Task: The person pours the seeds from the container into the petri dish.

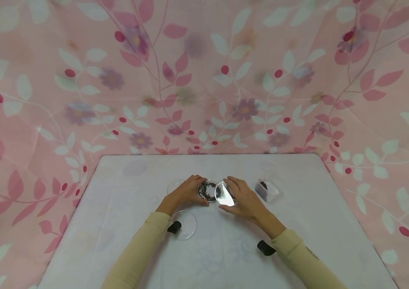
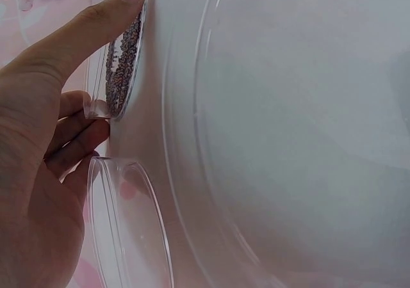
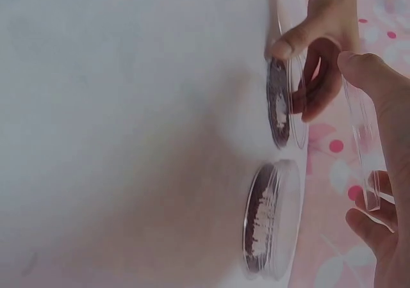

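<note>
My left hand (image 1: 189, 192) grips the edge of a clear petri dish (image 1: 208, 191) on the table, thumb on the near side and fingers on the far side. Dark granules form a ring in that dish around a pale middle. Just right of it, my right hand (image 1: 242, 198) holds a clear round lid (image 1: 224, 195) by its edges, raised above the table and overlapping the dish in the head view. Below the lid, a second petri dish (image 3: 259, 221) with dark granules and a pale patch shows in the right wrist view.
An empty clear dish (image 2: 131, 230) lies beyond my left hand. Another clear round piece (image 1: 186, 235) is by my left forearm. To the right stands a small clear box (image 1: 267, 192) with dark material inside. A pink floral cloth (image 1: 197, 80) hangs behind the white table (image 1: 219, 257).
</note>
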A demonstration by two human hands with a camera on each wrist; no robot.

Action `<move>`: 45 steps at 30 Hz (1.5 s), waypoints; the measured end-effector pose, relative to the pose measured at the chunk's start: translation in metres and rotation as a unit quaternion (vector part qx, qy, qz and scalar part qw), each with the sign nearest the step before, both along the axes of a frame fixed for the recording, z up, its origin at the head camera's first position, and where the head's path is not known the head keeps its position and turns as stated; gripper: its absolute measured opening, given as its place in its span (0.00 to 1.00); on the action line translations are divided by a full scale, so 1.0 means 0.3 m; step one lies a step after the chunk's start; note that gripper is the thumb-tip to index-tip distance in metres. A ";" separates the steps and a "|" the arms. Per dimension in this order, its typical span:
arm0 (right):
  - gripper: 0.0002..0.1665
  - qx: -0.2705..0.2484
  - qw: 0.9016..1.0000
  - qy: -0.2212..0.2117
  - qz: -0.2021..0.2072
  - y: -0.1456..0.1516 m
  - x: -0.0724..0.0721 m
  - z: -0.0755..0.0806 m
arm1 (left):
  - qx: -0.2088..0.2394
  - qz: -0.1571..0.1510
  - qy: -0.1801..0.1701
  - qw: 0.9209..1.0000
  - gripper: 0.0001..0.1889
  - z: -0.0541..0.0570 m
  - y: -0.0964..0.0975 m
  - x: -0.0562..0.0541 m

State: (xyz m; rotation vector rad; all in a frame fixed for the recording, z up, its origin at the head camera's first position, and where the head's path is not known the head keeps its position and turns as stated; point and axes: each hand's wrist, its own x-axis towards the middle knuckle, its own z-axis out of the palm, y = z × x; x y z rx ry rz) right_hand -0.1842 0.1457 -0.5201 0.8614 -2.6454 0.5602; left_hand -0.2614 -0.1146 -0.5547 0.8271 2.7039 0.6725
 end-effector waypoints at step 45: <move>0.59 0.106 0.994 -0.020 -0.024 0.005 -0.102 0.027 | 0.001 -0.008 0.027 1.000 0.52 0.010 -0.006 0.023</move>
